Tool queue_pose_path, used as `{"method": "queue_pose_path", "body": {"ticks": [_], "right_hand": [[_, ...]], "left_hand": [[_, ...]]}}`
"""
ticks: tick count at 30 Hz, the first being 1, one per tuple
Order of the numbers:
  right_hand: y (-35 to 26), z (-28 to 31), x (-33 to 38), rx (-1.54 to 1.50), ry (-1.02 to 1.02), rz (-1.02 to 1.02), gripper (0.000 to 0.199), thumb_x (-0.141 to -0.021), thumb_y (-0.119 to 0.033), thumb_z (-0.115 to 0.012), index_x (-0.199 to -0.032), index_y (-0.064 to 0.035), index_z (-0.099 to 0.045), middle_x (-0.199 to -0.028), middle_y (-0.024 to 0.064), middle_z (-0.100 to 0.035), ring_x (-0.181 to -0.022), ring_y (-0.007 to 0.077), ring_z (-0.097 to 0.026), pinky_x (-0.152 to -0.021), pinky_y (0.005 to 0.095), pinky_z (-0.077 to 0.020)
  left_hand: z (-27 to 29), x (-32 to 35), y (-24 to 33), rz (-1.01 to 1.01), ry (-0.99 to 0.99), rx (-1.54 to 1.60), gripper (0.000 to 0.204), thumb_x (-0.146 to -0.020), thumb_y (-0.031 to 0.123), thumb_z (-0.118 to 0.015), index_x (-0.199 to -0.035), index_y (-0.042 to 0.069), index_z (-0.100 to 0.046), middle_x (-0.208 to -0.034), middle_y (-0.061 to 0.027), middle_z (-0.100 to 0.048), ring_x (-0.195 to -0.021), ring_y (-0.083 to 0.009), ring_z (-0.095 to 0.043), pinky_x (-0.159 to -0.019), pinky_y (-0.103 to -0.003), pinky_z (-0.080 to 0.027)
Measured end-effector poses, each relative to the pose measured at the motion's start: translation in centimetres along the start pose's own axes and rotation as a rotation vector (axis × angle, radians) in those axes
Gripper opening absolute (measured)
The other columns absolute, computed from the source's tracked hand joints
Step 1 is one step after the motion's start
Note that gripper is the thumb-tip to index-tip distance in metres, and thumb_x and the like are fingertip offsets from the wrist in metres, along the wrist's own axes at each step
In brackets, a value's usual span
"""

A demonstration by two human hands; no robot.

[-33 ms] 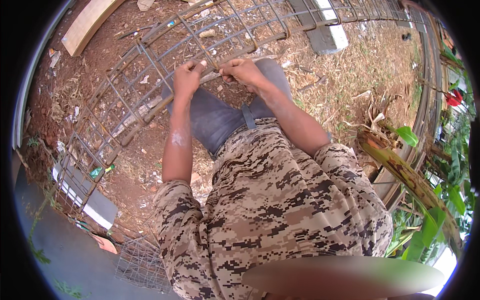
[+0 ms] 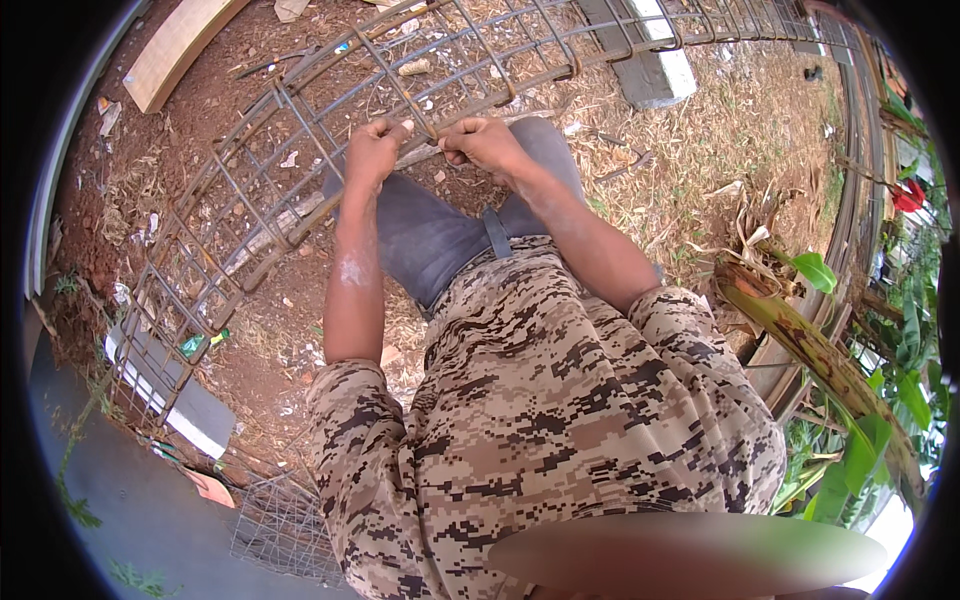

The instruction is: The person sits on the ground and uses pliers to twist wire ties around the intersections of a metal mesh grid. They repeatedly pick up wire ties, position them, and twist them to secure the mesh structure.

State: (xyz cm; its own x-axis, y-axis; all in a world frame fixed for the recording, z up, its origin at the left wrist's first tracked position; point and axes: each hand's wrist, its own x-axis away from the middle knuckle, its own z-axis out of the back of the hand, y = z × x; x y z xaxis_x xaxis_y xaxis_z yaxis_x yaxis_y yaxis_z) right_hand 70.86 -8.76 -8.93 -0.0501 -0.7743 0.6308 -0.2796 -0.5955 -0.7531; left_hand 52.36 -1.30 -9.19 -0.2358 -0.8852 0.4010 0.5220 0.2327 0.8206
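Note:
A long cage of rusty steel reinforcing bars [image 2: 510,95], with square stirrups along it, curves across the view in front of my legs. Against its near long bar, where a stirrup crosses, both my hands meet the steel. My left hand [image 2: 373,155] is closed just left of that crossing, thumb and fingers pinched together. Right of the crossing, my right hand [image 2: 487,147] is also closed in a pinch, its fingertips beside the bar. Whatever thin thing the fingertips grip is too small to make out.
A concrete block [image 2: 650,80] lies under the cage at the top right, and a grey-white block [image 2: 180,395] under its lower left end. A wooden plank [image 2: 175,60] rests at the upper left. Wire mesh [image 2: 285,530] lies lower left; a cut plant stem [image 2: 820,360] leans at the right.

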Motion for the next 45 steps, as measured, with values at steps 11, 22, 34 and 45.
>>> {"method": "queue_pose_path", "body": {"ticks": [11,22,34,45], "right_hand": [[1.5,-0.4,-0.1,-0.106,0.019,0.023,0.013,-0.087,-0.004,-0.070,-0.095,0.0055,-0.070,-0.077,0.0078,-0.069,-0.065,0.0118,-0.063,-0.058,0.0253,-0.0525],[1.7,-0.2,-0.3,-0.125,0.003,0.032,0.015,-0.087,-0.007,-0.071,-0.097,0.0043,-0.070,-0.077,0.0072,-0.069,-0.066,0.0112,-0.064,-0.057,0.0246,-0.0521],[1.1,0.7,0.6,0.210,0.035,0.075,0.022,-0.089,-0.018,-0.072,-0.101,-0.0001,-0.073,-0.079,0.0059,-0.072,-0.073,0.0098,-0.065,-0.065,0.0249,-0.0518],[0.6,1.3,1.2,0.544,-0.021,0.315,0.031,-0.089,-0.026,-0.069,-0.112,-0.0044,-0.073,-0.098,0.0120,-0.074,-0.089,0.0180,-0.068,-0.080,0.0324,-0.0520]], "left_hand": [[-0.2,-5.1,-1.0,0.354,-0.406,0.137,0.034,-0.086,0.021,-0.073,-0.115,0.003,-0.068,-0.106,-0.0098,-0.070,-0.100,-0.0196,-0.062,-0.090,-0.030,-0.047],[-0.5,-3.4,0.2,0.081,-0.248,0.044,0.032,-0.082,0.017,-0.076,-0.110,0.001,-0.072,-0.108,-0.0100,-0.071,-0.097,-0.0158,-0.065,-0.082,-0.030,-0.050],[-0.8,-2.7,0.7,-0.156,-0.351,-0.268,0.028,-0.092,0.025,-0.060,-0.093,0.000,-0.073,-0.088,-0.0109,-0.071,-0.073,-0.0194,-0.066,-0.075,-0.033,-0.052],[-0.3,-3.5,3.5,0.444,-0.601,0.252,0.033,-0.093,0.029,-0.046,-0.104,0.002,-0.063,-0.090,-0.0140,-0.068,-0.073,-0.0218,-0.064,-0.066,-0.034,-0.052]]}}
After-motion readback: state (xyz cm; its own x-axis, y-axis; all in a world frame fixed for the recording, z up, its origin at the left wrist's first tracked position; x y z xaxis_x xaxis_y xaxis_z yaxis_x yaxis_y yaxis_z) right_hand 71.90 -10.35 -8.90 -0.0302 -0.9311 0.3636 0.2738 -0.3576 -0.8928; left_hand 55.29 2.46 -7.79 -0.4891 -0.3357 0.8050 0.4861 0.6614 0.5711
